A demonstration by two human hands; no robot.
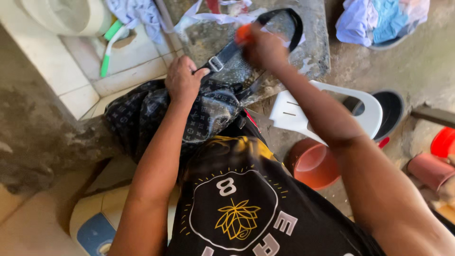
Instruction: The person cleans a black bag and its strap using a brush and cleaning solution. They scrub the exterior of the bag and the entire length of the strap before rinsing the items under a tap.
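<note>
Landmark: we take the grey stone slab (313, 42) as our desk and place everything against it.
Bag: a dark patterned bag (189, 114) lies half on the slab's near-left edge, the rest sagging off toward our lap; its surface looks wet and shiny.
Strap: the bag's black strap (284, 16) loops up across the middle of the slab, with a pale buckle (215, 63) near its lower end.
Left hand: our left hand (182, 80) lies palm down on the bag at the slab's near-left edge, fingers curled over the fabric and gripping it, just beside the buckle.
Right hand: our right hand (263, 47) is over the middle of the slab, closed tight around a small orange object (242, 33); it is blurred, and we cannot tell what kind of object it is.
Contact: the orange object sits against the strap, as far as the blur lets us judge.
Beyond the slab: crumpled pale cloths (213, 14) lie at its far edge.
Right of the slab: a basin of light-coloured laundry (379, 21) on the concrete floor.
Near-right of the slab: a white plastic seat (327, 111), a dark basin (391, 111) behind it, and a brown plastic pot (313, 163) below it.
Left of the slab: a tiled ledge with a green-handled brush (106, 52).
</note>
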